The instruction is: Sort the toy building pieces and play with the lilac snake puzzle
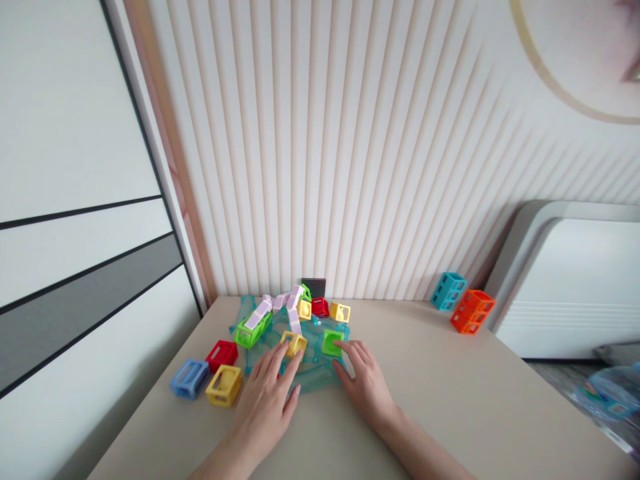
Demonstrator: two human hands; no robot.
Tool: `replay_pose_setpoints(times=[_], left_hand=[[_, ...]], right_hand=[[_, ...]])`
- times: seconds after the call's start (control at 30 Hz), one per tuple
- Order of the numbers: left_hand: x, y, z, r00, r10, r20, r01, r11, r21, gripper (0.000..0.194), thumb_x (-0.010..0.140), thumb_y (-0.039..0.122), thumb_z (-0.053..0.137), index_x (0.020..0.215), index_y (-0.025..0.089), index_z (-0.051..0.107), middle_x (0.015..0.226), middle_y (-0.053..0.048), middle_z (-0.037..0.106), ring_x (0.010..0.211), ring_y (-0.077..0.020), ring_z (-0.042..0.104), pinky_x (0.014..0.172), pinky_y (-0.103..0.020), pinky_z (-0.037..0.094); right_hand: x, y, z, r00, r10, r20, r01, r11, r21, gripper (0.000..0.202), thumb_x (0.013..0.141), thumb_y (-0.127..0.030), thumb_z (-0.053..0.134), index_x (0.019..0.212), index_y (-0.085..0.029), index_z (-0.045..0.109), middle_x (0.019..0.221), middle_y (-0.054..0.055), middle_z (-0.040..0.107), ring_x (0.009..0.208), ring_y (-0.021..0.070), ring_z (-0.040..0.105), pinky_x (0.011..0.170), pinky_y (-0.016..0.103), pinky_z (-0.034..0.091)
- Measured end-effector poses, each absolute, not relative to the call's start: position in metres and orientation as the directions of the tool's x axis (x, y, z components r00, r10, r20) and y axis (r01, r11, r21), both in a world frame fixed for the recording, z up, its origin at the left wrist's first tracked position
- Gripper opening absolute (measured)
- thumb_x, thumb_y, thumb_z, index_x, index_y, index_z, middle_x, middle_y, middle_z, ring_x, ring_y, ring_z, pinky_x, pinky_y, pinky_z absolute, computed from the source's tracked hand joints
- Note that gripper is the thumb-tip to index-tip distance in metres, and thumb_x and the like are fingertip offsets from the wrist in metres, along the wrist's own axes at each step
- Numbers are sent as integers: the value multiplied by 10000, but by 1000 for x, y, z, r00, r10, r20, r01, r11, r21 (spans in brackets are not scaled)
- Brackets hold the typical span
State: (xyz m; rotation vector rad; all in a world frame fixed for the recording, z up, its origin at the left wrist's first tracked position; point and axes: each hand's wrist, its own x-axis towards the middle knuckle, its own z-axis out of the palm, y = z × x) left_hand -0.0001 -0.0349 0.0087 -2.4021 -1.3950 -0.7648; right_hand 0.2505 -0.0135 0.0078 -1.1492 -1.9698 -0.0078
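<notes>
My left hand (267, 400) is over the front of a pile of toy building blocks, its fingers stretched out and apart. Its fingertips reach a yellow cube block (294, 343). To the right, my right hand (367, 383) touches a green block (331, 343) with the index fingertip; its thumb is spread below, near the block's corner. Both blocks lie on translucent teal pieces (320, 379), partly hidden by my hands. Behind them are lilac pieces (294, 320), a long green block (253, 330), a red block (320, 307) and another yellow block (341, 312).
Left of my left hand sit a red block (221, 356), a blue block (189, 379) and a yellow frame block (224, 385). Teal (449, 291) and orange (473, 311) block stacks stand at the table's back right. A ribbed wall (340, 167) borders the table (425, 373).
</notes>
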Motion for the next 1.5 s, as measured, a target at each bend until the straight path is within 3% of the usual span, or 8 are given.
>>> replay_pose_setpoints(times=[0.13, 0.4, 0.57, 0.7, 0.87, 1.07, 1.27, 1.5], left_hand=[[2, -33, 2, 404, 737, 543, 873, -488, 13, 503, 896, 204, 551, 1392, 281, 545, 1485, -113, 498, 1322, -317, 517, 1073, -488, 469], [2, -32, 2, 403, 740, 538, 870, -493, 26, 479, 878, 165, 558, 1344, 273, 574, 1442, -109, 538, 1318, -299, 527, 1064, -474, 490], [2, -33, 6, 427, 721, 546, 862, -506, -6, 488, 883, 153, 539, 1358, 260, 565, 1431, -80, 575, 1285, -283, 561, 1047, -462, 512], [2, -33, 8, 433, 707, 559, 859, -512, -17, 525, 890, 156, 525, 1408, 249, 526, 1462, -67, 565, 1311, -271, 551, 1061, -438, 509], [1, -32, 7, 409, 711, 572, 846, -530, 54, 571, 899, 172, 529, 1462, 246, 475, 1502, -67, 529, 1367, -271, 510, 1084, -430, 506], [1, -32, 10, 367, 712, 598, 840, -530, 115, 484, 914, 178, 512, 1397, 209, 526, 1443, -82, 578, 1362, -275, 517, 1087, -436, 515], [0, -29, 8, 340, 731, 592, 832, -528, 174, 513, 908, 167, 516, 1418, 219, 495, 1423, -98, 575, 1372, -285, 502, 1110, -467, 492], [0, -29, 5, 295, 738, 607, 816, -525, 241, 572, 904, 164, 512, 1468, 226, 437, 1424, -123, 543, 1358, -291, 509, 1081, -458, 509]], right_hand=[[250, -16, 7, -175, 739, 651, 723, 545, -425, 353, 957, -276, 588, 1308, -246, 559, 1064, 78, 718, 991, 253, 679, 880, 398, 573], [274, 29, -1, 107, 817, 566, 674, 359, -645, 312, 998, -356, 416, 1157, -201, 635, 1048, 103, 728, 958, 240, 685, 872, 395, 566], [285, 77, -6, 120, 847, 518, 676, 313, -667, 420, 951, -411, 463, 1271, -186, 615, 1205, 139, 694, 1070, 271, 672, 970, 456, 525], [285, 92, -10, 80, 887, 454, 668, 290, -685, 399, 906, -445, 563, 1235, -240, 658, 1184, 104, 728, 1074, 279, 694, 955, 442, 533], [290, 95, -15, 82, 915, 396, 640, 256, -724, 284, 857, -426, 606, 1075, -253, 663, 924, 56, 783, 863, 267, 756, 759, 389, 587], [290, 95, -15, 84, 911, 404, 583, 284, -761, 183, 866, -417, 535, 960, -264, 572, 833, 41, 776, 725, 238, 759, 608, 329, 596], [288, 92, -15, 91, 886, 456, 578, 326, -748, 75, 871, -337, 470, 889, -265, 475, 1107, 81, 757, 841, 211, 751, 691, 332, 594], [292, 89, -17, 165, 854, 493, 634, 291, -717, 198, 808, -263, 447, 975, -237, 551, 976, 70, 737, 805, 226, 694, 738, 358, 548]])
